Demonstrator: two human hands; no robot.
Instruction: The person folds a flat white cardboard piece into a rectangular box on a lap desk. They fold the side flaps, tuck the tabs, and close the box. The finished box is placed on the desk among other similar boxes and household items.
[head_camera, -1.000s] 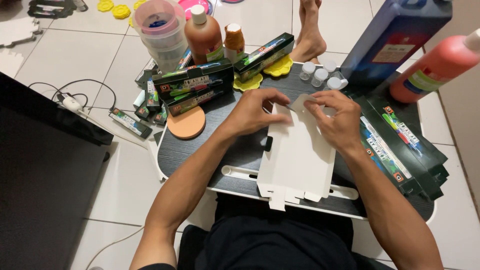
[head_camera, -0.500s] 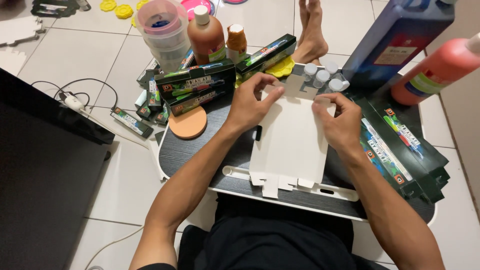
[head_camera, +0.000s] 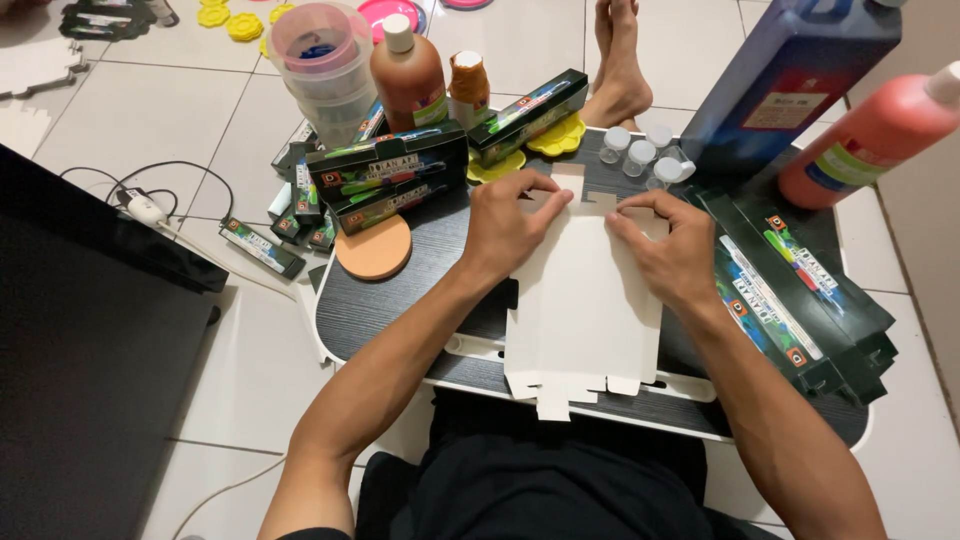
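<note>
A flat, unfolded white cardboard box blank (head_camera: 585, 300) lies on a dark wood-grain lap table (head_camera: 390, 300). My left hand (head_camera: 510, 220) presses on the blank's upper left corner, fingers bent over its top flap. My right hand (head_camera: 665, 245) rests on the upper right corner, fingertips on the other top flap. Both hands pin the card flat near its far edge. The blank's lower tabs hang over the table's near edge above my lap.
Green printed boxes are stacked at left (head_camera: 390, 175) and right (head_camera: 800, 300). An orange disc (head_camera: 373, 248), small clear vials (head_camera: 640, 155), brown bottles (head_camera: 408, 65), a tall blue bottle (head_camera: 790, 80), a red bottle (head_camera: 865, 135), a plastic tub (head_camera: 322, 55) and a bare foot (head_camera: 620, 70) surround the table. A cable (head_camera: 150, 210) lies at left.
The white blank was shifted slightly on the table and both hands slid up to its top flaps, with the fingers now pressing at the far edge.
</note>
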